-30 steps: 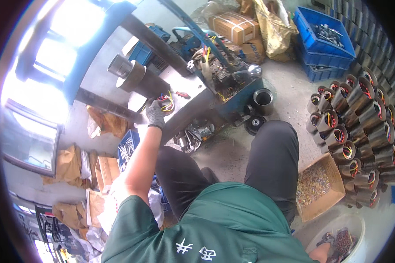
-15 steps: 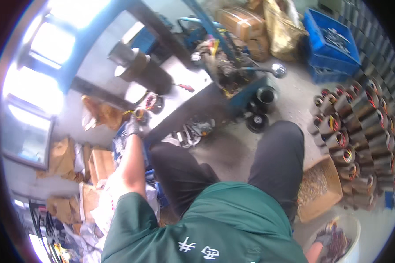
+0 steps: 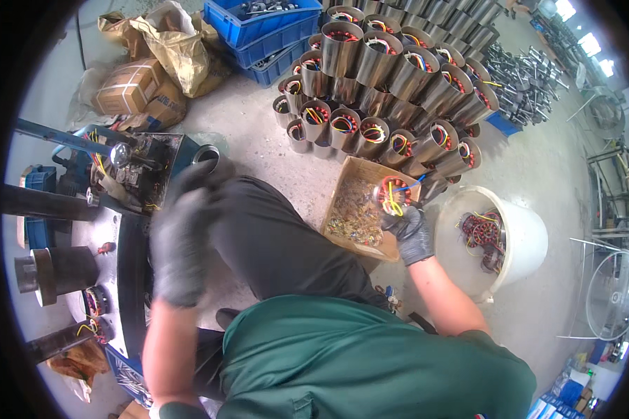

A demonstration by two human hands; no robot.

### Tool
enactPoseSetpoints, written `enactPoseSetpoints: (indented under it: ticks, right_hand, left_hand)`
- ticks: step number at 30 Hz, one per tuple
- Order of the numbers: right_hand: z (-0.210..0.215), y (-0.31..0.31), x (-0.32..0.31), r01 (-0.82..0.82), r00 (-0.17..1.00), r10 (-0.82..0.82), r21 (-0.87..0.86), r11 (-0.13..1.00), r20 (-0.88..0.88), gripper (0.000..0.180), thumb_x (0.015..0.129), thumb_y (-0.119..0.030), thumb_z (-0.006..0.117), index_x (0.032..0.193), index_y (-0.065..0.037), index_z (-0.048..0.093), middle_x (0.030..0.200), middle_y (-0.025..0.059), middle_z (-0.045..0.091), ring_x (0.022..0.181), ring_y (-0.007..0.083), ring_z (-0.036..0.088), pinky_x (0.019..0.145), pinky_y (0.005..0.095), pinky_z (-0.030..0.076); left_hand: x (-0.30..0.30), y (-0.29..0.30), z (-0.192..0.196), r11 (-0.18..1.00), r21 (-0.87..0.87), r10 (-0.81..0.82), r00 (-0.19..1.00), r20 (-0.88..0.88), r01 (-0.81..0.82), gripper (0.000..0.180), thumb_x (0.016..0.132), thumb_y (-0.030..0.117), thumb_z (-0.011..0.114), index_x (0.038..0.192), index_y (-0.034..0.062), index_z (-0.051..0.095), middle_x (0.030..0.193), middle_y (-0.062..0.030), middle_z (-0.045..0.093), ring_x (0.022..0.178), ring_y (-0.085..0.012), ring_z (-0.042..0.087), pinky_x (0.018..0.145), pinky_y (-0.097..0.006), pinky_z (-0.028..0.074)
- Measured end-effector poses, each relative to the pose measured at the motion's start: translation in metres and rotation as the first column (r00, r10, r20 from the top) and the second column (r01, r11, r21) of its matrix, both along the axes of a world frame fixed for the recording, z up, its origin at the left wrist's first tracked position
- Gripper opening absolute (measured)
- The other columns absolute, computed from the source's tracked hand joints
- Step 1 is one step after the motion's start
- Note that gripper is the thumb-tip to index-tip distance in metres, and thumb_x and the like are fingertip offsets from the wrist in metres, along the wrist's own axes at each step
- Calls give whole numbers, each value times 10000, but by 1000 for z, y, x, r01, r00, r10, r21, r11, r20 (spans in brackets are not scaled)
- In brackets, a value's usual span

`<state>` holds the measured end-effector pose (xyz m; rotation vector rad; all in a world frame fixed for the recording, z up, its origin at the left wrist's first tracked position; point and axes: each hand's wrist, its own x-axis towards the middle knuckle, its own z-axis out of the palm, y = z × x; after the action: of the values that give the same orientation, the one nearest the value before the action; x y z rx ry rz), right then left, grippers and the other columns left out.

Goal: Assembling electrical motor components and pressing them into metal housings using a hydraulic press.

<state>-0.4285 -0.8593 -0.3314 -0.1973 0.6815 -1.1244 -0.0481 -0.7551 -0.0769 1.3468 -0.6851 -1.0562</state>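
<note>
My right hand point(image 3: 412, 234), in a dark grey glove, is closed on a wound motor stator point(image 3: 388, 197) with red coils and loose yellow and blue wires. It is held over the edge of a cardboard box point(image 3: 342, 227) with small scraps inside. My left hand point(image 3: 182, 244), also gloved, is raised over my left side between the bench and my leg. Motion smears its fingers, so whether it holds anything cannot be made out. Beside my right forearm, a white bucket point(image 3: 528, 241) lies tilted toward me, with several red-wound stators point(image 3: 483, 237) inside.
Many upright metal sleeves point(image 3: 405, 73) with wired stators stand stacked ahead. Blue crates point(image 3: 265, 31) of metal parts and a strapped carton point(image 3: 129, 85) are at the far left. A bench point(image 3: 112, 237) with a dark cylinder point(image 3: 73, 271) is on my left. A fan point(image 3: 613, 297) stands far right.
The view has turned to the right. My right hand has come up out of the bucket with the stator. My left hand has moved away from the wired part at the bench.
</note>
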Motion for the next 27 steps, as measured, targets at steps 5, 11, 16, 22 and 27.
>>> enactPoseSetpoints:
  ticks: [5, 11, 16, 22, 27]
  right_hand:
    - [1, 9, 43, -127, 991, 127, -28, 992, 27, 395, 896, -32, 569, 1291, -46, 564, 1197, 230, 674, 1020, 400, 721, 822, 535, 642]
    - [10, 8, 58, -138, 955, 76, -201, 970, -287, 437, 868, -4, 669, 1293, -1, 562, 1176, 121, 687, 1037, 235, 703, 895, 352, 611]
    - [52, 16, 70, -104, 868, -83, -343, 934, -490, 473, 862, -30, 737, 1304, -35, 569, 1220, 71, 670, 1097, 182, 664, 985, 347, 548]
    - [35, 13, 49, -328, 697, -152, -501, 801, -701, 522, 900, -91, 774, 1362, -88, 531, 1335, 82, 642, 1132, 180, 641, 969, 329, 526]
    - [-6, 13, 19, -307, 557, -297, -524, 794, -776, 438, 922, -107, 752, 1298, -88, 528, 966, 6, 615, 802, 151, 609, 755, 319, 549]
  left_hand:
    - [-94, -76, -114, 897, 288, -247, 921, -300, 334, 704, 872, 281, 717, 1497, 76, 466, 1273, -67, 618, 1157, -177, 566, 1039, -413, 414]
    - [-131, -92, -175, 786, -91, -599, 716, -358, 612, 908, 788, 78, 814, 1558, 28, 336, 1465, -149, 530, 1369, -260, 511, 1170, -396, 416]
    - [-139, -87, -185, 807, -76, -583, 811, 55, 585, 1017, 741, 87, 911, 1554, 9, 305, 1450, -137, 531, 1336, -223, 523, 1136, -370, 451]
    - [-136, -92, -175, 871, -114, -479, 878, 17, 477, 773, 814, -42, 754, 1498, 0, 396, 1366, -140, 577, 1236, -218, 585, 1061, -355, 502]
    - [-118, -84, -152, 941, -258, -167, 965, 203, 217, 663, 872, 7, 716, 1482, 17, 455, 1268, -131, 639, 1144, -222, 641, 980, -352, 551]
